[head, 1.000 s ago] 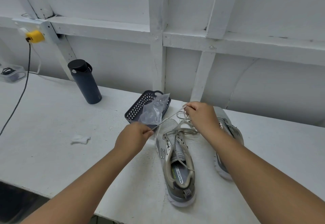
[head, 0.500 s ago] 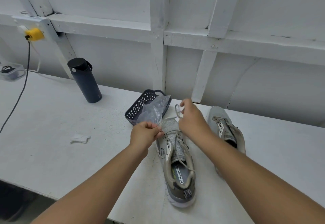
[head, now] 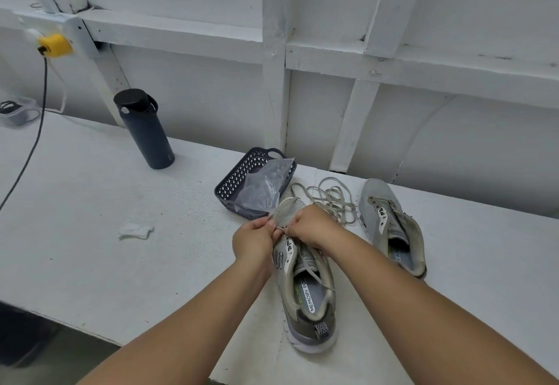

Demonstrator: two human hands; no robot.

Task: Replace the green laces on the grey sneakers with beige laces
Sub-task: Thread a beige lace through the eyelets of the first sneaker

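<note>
Two grey sneakers lie on the white table. The near sneaker (head: 305, 287) points away from me, with a beige lace threaded through part of its eyelets. My left hand (head: 253, 241) and my right hand (head: 311, 225) meet over its toe end, each pinching the beige lace at the lowest eyelets. The loose length of the beige lace (head: 328, 198) lies in a tangle on the table behind my right hand. The second sneaker (head: 390, 224) rests to the right with no lace in it. No green lace is visible.
A dark perforated basket (head: 242, 172) holding a clear plastic bag (head: 266, 186) sits just behind the near sneaker. A dark bottle (head: 145, 130) stands at the back left. A crumpled scrap of paper (head: 134, 231) lies left. A black cable (head: 33, 130) hangs from a yellow plug (head: 54, 45).
My hands, earlier apart with the lace stretched between them, have come together over the near sneaker's toe. My right hand let the lace's loose length drop onto the table.
</note>
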